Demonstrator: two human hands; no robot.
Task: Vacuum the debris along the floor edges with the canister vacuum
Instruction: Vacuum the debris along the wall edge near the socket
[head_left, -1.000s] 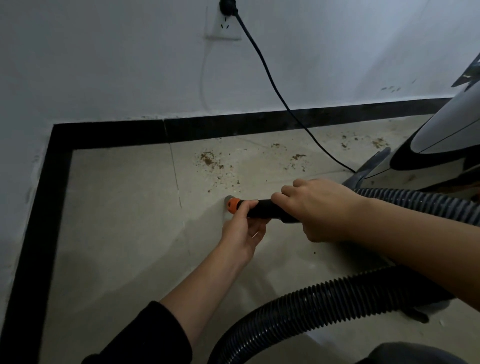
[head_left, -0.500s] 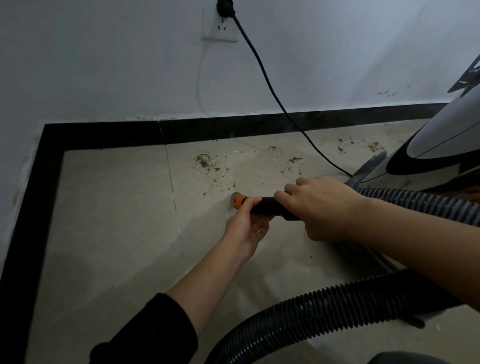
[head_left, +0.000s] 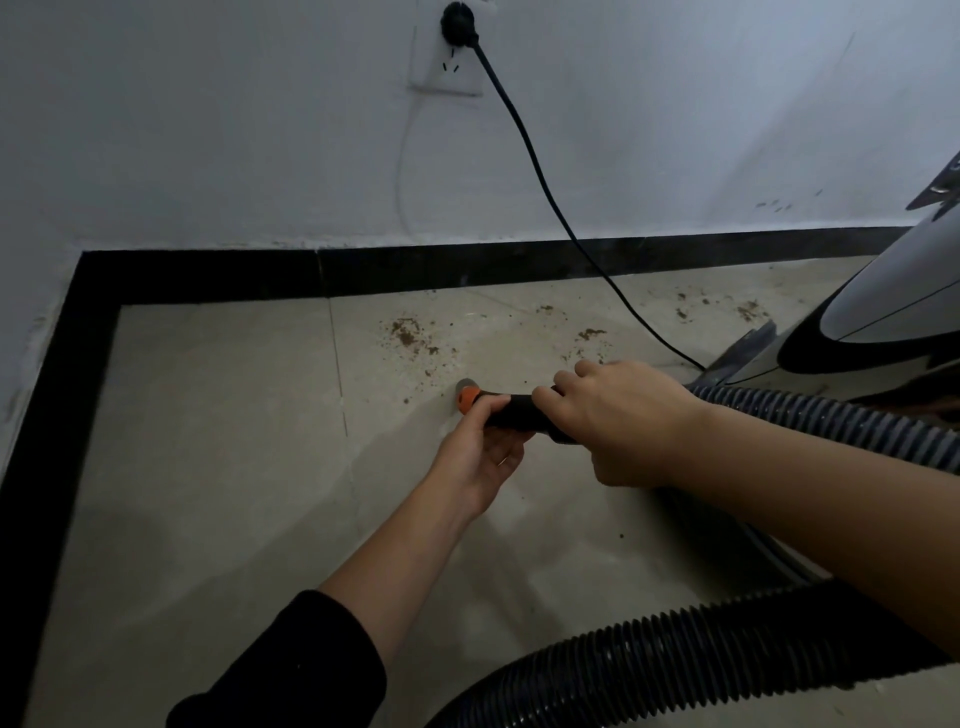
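Here the left hand (head_left: 480, 457) curls under the nozzle (head_left: 511, 414) by its orange tip (head_left: 466, 400); the right hand (head_left: 618, 421) grips it at three o'clock; debris (head_left: 408, 335) lies on the floor (head_left: 208, 467) at eleven o'clock.

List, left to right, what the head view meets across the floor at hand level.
Black floor border → left hand → right hand, both gripping the nozzle → canister vacuum.

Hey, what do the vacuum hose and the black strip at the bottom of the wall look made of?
The vacuum hose looks like flexible plastic: dark, ribbed, with a faint sheen on its ridges. The black strip looks like smooth tile or stone, with a visible joint; which one is unclear.
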